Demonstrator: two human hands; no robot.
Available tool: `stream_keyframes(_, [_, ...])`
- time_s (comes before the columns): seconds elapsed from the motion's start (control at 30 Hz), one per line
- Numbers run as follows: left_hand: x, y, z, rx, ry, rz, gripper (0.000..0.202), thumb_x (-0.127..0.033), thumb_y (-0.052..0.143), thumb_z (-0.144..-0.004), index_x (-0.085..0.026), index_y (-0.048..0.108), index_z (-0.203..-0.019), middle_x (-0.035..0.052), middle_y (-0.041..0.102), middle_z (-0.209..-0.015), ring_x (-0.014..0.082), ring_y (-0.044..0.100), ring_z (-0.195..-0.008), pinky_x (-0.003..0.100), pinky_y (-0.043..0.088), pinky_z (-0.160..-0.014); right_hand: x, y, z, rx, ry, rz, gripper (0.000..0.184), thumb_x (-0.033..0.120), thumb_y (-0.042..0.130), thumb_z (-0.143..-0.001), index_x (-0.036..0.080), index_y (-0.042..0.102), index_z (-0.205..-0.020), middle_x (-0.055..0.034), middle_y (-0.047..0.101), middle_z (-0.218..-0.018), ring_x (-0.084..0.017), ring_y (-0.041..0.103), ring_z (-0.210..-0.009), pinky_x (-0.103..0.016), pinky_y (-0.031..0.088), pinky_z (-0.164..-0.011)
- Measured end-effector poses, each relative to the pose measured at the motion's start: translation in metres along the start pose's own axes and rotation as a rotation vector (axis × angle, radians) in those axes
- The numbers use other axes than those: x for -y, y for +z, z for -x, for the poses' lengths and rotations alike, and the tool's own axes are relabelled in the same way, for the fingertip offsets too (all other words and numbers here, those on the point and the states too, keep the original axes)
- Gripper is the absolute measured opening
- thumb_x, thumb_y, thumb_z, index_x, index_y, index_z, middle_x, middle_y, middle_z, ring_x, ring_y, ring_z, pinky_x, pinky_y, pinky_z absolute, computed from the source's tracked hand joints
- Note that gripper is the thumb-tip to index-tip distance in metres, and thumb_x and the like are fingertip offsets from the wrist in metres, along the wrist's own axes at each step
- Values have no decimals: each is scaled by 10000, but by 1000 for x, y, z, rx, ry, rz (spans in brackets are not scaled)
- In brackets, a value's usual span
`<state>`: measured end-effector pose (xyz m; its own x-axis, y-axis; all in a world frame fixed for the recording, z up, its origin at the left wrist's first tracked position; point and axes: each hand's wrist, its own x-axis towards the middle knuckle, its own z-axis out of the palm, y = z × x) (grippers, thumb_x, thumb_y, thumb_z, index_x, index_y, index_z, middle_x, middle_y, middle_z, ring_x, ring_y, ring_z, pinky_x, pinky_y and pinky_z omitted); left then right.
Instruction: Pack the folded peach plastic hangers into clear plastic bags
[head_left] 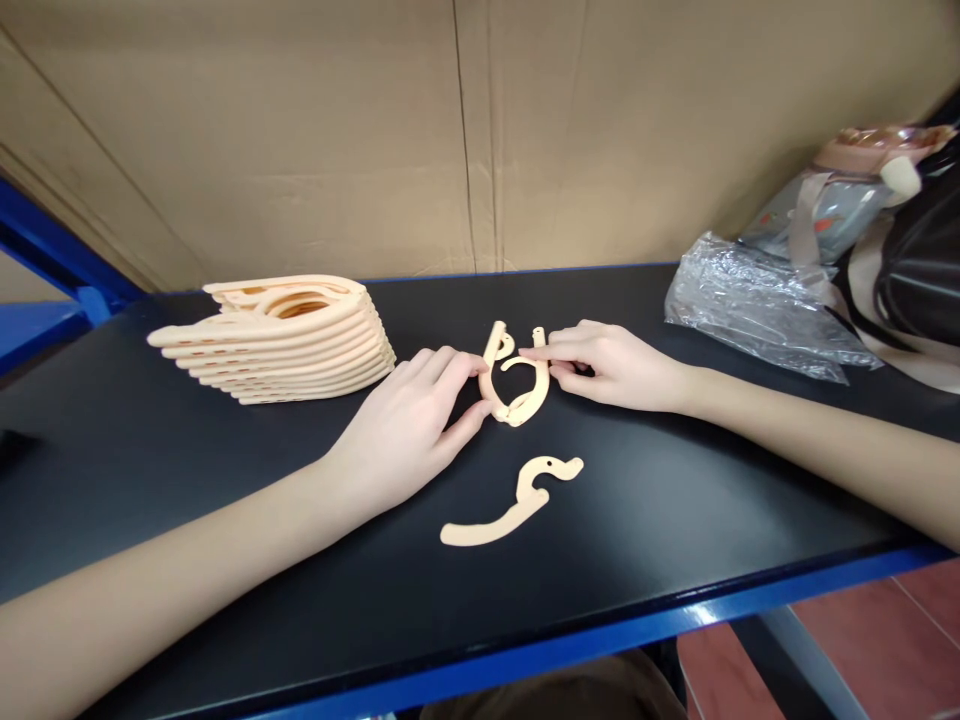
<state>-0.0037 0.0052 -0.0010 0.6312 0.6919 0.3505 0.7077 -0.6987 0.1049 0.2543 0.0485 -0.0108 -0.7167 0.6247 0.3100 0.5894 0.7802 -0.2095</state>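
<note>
A cream plastic folding hanger (530, 406) lies on the black tabletop in the middle, its curved arms bent up into a ring. Fingers and thumb of my left hand (412, 425) close on its left arm. My right hand (611, 367) pinches its right arm near the upper end, fingers curled. Nearer to me, a loose cream hanger piece (495, 527) with a hooked end lies flat, apart from both hands. Left of my left hand stands a neat stack of cream folding hangers (285, 345), several layers high.
Crumpled clear plastic bags (739, 305) lie at the back right. Beside them are a clear bottle (825, 215) with a pink lid and strap and a black bag (926, 270). A cardboard wall (337, 140) closes the back. The table has a blue front edge (525, 665).
</note>
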Motion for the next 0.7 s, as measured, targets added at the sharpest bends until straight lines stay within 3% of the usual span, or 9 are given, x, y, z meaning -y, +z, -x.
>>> stream_keyframes(0.17, [0, 0, 0, 29, -34, 85, 325, -390, 385, -1000, -155, 527, -1174, 85, 628, -1127, 242, 584, -992, 393, 478, -852, 5, 0, 0, -64, -43, 39, 264, 305, 488, -960, 223, 692, -1107, -52, 641, -892, -200, 550, -835, -339, 442, -776])
stream_keyframes(0.33, [1, 0, 1, -1, 55, 71, 307, -371, 407, -998, -158, 561, -1156, 105, 611, -1222, 251, 547, -1136, 421, 451, -960, 6, -1, 0, -121, -21, 26, 210, 378, 571, -919, 207, 682, -968, -81, 617, -1000, -230, 541, -938, -369, 457, -819])
stream_keyframes(0.5, [0, -1, 1, 14, 132, 42, 263, -309, 440, -986, -149, 600, -1121, 90, 669, -1117, 247, 596, -1057, 426, 480, -911, 7, -1, -1, -79, -93, -6, 214, 361, 548, -937, 203, 678, -999, -70, 656, -990, -223, 544, -923, -381, 442, -822])
stream_keyframes(0.7, [-1, 1, 2, -4, 138, -11, 280, -299, 434, -988, -154, 605, -1155, 92, 662, -1159, 234, 604, -1098, 372, 527, -881, 8, 1, 1, -62, -136, 4, 259, 319, 480, -975, 201, 697, -1052, -69, 677, -1041, -206, 587, -959, -358, 477, -838])
